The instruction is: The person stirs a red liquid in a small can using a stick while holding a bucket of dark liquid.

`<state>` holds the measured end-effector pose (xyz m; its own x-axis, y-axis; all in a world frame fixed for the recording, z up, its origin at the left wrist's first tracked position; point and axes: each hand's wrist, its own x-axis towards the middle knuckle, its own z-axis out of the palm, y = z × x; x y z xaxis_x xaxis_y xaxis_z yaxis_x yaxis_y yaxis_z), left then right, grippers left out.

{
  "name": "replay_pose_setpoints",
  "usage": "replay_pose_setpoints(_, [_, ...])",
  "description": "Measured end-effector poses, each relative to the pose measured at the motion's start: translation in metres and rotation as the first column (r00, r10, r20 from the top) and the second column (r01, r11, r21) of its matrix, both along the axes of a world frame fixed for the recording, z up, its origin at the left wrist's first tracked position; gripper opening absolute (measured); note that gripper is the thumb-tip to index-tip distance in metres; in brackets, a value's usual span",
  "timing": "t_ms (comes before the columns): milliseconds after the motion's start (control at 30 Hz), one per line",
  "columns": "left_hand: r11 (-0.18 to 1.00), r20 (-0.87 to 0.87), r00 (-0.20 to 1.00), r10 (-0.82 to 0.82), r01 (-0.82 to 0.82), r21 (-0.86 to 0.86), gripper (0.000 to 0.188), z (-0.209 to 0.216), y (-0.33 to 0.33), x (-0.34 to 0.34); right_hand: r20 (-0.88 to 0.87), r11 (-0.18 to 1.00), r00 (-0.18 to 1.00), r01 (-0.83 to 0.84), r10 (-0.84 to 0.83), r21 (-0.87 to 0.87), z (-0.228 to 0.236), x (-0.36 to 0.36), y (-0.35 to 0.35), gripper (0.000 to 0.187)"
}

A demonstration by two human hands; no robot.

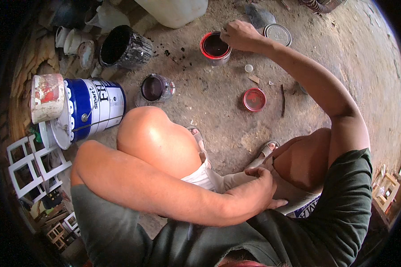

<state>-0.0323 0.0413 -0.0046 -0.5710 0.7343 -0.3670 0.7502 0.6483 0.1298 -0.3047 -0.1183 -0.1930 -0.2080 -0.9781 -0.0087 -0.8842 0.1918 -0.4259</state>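
Observation:
My right hand (241, 35) reaches far out to the right rim of a red-rimmed can (215, 58) with dark reddish-brown paint in it. Its fingers are bent and pressed together; whatever they hold at the rim is hidden. My left hand (257, 189) rests by my right thigh, loosely curled, thumb and fingers apart, nothing visible in it. Beyond my right wrist a round metal lid (277, 34) lies on the ground. Nearer to me is a red-rimmed lid or shallow tin (254, 99). A smaller paint-smeared can (157, 88) with dark contents stands left of centre.
A black-coated bucket (126, 47) and a blue-and-white pail (97, 107) stand on the left, the pail next to a stained white tub (47, 98). A large whitish container (176, 11) stands at the far edge. A thin stick (283, 101) and white cap (248, 68) lie on the dirty floor.

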Motion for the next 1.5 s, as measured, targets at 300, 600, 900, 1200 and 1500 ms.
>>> replay_pose_setpoints(300, [0.999,0.064,0.997,0.040,-0.040,0.000,0.061,0.000,0.001,0.002,-0.404,0.920,0.882,-0.343,0.244,-0.192,0.008,-0.084,-0.004,0.021])
replay_pose_setpoints(600, [1.000,-0.051,0.999,0.004,-0.004,0.000,0.063,-0.001,-0.002,0.000,0.315,0.928,0.892,-0.234,0.324,-0.292,0.067,-0.105,0.004,0.013])
replay_pose_setpoints(900, [0.989,-0.074,0.989,0.125,-0.118,0.087,0.057,0.009,-0.006,-0.006,-0.200,0.683,0.820,-0.560,0.536,-0.469,0.084,-0.091,0.003,0.017])
replay_pose_setpoints(1200, [0.955,-0.027,0.962,0.272,-0.266,0.129,0.023,0.011,-0.008,-0.012,0.206,0.989,0.972,0.129,-0.112,-0.074,0.108,-0.056,0.006,0.017])
replay_pose_setpoints(1500, [0.974,0.030,0.974,0.224,-0.225,0.028,0.024,0.008,-0.001,-0.011,-0.013,0.964,0.974,-0.226,0.226,-0.140,0.053,-0.019,-0.017,0.036])
